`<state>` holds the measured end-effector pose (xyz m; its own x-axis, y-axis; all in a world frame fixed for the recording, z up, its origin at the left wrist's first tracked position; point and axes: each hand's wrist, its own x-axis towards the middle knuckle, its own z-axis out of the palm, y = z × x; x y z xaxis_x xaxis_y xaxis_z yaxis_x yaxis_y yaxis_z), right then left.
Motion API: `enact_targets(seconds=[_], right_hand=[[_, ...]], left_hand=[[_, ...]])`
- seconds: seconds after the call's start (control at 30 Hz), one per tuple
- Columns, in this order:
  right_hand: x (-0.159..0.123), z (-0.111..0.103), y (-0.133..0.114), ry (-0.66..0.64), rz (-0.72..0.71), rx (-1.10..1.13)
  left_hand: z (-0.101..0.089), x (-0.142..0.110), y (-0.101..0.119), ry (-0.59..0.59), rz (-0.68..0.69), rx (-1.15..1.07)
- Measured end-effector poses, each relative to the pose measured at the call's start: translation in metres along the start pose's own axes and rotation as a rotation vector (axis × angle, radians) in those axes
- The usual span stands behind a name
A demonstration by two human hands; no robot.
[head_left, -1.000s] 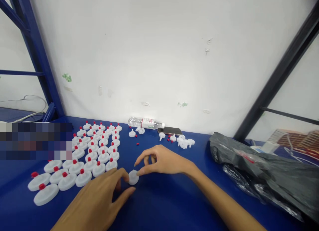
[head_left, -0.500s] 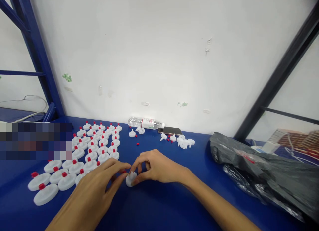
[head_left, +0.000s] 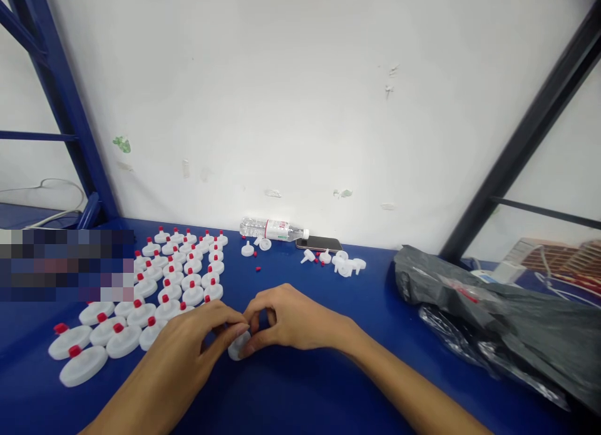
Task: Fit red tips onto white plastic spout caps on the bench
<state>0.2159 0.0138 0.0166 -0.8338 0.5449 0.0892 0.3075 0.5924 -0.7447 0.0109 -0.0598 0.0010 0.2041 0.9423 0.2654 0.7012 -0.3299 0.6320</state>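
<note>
Both my hands meet over one white plastic lid [head_left: 238,346] on the blue table [head_left: 300,391]. My left hand [head_left: 192,347] pinches at the top of that lid with thumb and forefinger; whatever small part it holds there is hidden. My right hand [head_left: 291,319] grips the lid's right side with curled fingers. To the left stand rows of finished white lids with red caps [head_left: 173,278].
A clear water bottle [head_left: 272,228] lies by the wall beside a dark phone [head_left: 319,243]. Loose white lids [head_left: 345,265] and small red caps [head_left: 257,269] are scattered near them. A crumpled black plastic bag [head_left: 493,322] fills the right side. Blue frame posts rise at left.
My left hand has closed in from the lower left onto the lid's top, and both hands have drawn together and shifted slightly left with the lid.
</note>
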Motion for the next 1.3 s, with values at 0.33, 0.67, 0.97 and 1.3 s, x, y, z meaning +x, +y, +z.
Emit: enact_targets(seconds=[0.33, 0.67, 0.97, 1.3], right_hand=[[-0.006, -0.016, -0.009, 0.052, 0.042, 0.065], [0.013, -0.032, 0.002, 0.456, 0.227, -0.749], [0.106, -0.064, 0.018, 0.361, 0.316, -0.907], [0.138, -0.062, 0.014, 0.269, 0.340, -0.820]], left_hand=[[-0.002, -0.004, 0.006, -0.012, -0.056, 0.196], [-0.018, -0.009, 0.000, -0.138, -0.127, 0.351], [-0.018, -0.008, 0.003, -0.146, -0.210, 0.379], [-0.020, -0.006, 0.004, -0.118, -0.204, 0.457]])
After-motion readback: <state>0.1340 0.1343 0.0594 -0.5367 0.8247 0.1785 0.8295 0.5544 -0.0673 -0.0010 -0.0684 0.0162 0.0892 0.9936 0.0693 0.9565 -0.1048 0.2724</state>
